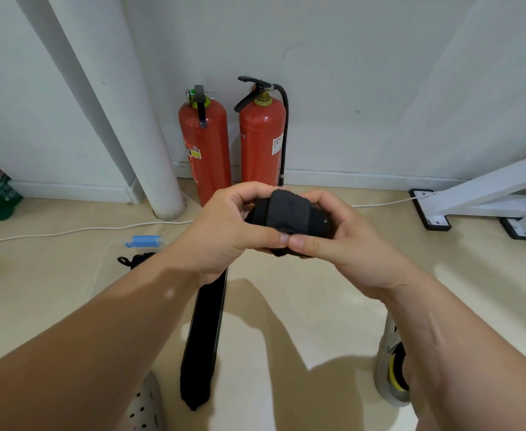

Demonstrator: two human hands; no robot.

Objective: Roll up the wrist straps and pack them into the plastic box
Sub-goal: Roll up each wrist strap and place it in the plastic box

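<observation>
Left grip (224, 231): fingers curled round the left end of the rolled strap (286, 213), thumb pressing its near edge.
Right grip (348, 244): curled round the right end, thumbtip touching the left thumbtip.
Rolled strap: black, fuzzy fabric, a fat cylinder held in the air above the floor (317, 306). An outer flap wraps over the top, probably hook-and-loop.
Roll axis: left to right, between the two palms.
Flat strap (205, 331): long black band, unrolled on the floor. Its long axis runs away from the person and its far end passes under the left grip.
Plastic box (143, 241): clear with a blue latch, on the floor down and left of the roll. The left forearm partly hides it.
Box contents: a black looped piece (131, 259) shows at the box. Cannot tell if it is inside.
Key relation: the box is on the left side, so the left grip is nearer for the drop.
Step, judged: closing off the roll, not yet packed.
Background: two red fire extinguishers (204, 150) against the wall.
</observation>
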